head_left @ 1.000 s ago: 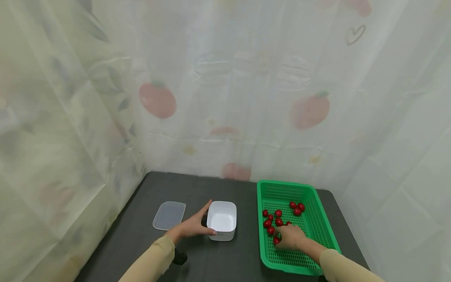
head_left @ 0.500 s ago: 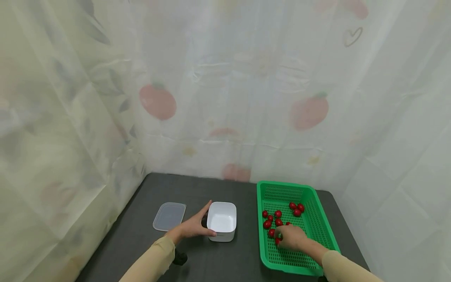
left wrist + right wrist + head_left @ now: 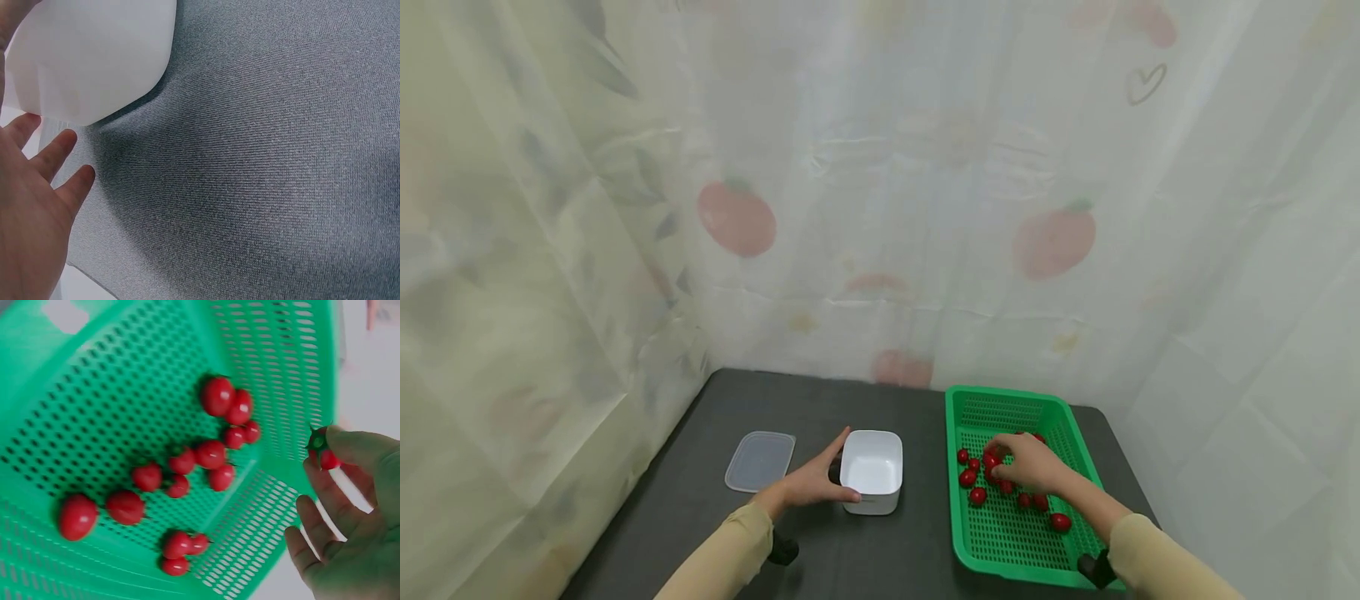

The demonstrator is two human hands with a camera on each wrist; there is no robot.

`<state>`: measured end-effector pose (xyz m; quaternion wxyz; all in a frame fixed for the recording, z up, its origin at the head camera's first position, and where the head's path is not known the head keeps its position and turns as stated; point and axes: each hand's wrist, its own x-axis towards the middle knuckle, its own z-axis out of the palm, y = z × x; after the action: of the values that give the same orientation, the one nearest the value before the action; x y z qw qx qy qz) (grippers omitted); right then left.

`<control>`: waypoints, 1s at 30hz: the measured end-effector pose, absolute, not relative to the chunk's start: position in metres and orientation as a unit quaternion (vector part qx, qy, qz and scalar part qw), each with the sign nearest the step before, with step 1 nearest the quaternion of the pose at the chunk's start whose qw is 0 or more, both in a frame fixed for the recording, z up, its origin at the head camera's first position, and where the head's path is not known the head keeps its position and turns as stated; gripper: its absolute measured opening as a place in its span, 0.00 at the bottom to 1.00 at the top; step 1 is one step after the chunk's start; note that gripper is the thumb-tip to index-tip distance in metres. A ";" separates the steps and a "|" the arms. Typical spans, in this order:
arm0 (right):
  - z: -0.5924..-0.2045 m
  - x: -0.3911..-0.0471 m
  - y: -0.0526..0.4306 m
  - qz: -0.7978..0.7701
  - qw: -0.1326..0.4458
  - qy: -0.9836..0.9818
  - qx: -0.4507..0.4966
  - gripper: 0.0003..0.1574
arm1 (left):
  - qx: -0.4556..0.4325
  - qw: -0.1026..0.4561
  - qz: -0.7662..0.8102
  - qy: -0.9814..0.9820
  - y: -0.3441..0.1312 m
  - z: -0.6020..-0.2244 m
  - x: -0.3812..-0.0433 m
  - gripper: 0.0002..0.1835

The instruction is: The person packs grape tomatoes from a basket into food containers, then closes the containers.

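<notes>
Between the thumb and fingers of my right hand (image 3: pixel 350 531) is pinched a cherry tomato (image 3: pixel 329 460) with a green stem. In the head view, this hand (image 3: pixel 1033 462) is over the green plastic basket (image 3: pixel 957 508), where several other red cherry tomatoes (image 3: pixel 127 507) lie on the perforated floor. A white square container (image 3: pixel 874 503) stands upright at the middle of the table. My left hand (image 3: pixel 808 483) holds it at its left side, thumb at the near corner and index finger at the far one. Its other fingers are spread in the left wrist view.
A translucent lid (image 3: pixel 762 461) lies flat on the dark grey table (image 3: pixel 827 562), left of the container. The basket takes up the table's right side. White printed curtains (image 3: pixel 880 250) hang behind and at both sides.
My right hand has moved from the near-left part of the basket to farther back in it, uncovering several tomatoes. My left hand and the container have stayed in place.
</notes>
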<state>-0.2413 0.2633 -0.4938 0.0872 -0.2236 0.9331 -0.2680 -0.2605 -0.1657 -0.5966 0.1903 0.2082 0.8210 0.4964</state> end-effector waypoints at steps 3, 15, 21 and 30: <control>-0.485 -0.248 0.260 -0.286 0.080 0.923 -0.247 0.20 | 0.204 0.191 0.496 0.822 -0.165 -0.596 -0.261 0.67; -0.464 -0.271 0.226 -0.301 0.072 0.905 -0.291 0.22 | 0.205 0.187 0.490 0.826 -0.165 -0.597 -0.261 0.67; -0.464 -0.282 0.203 -0.313 0.095 0.894 -0.307 0.22 | 0.207 0.187 0.492 0.824 -0.166 -0.599 -0.262 0.68; -0.472 -0.296 0.167 -0.325 0.133 0.880 -0.319 0.21 | 0.206 0.190 0.500 0.819 -0.164 -0.600 -0.262 0.69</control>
<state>-0.2959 0.1674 -0.4720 0.1330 -0.3189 0.8805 -0.3246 -0.2623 -0.1645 -0.6004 0.1896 0.2061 0.8193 0.5003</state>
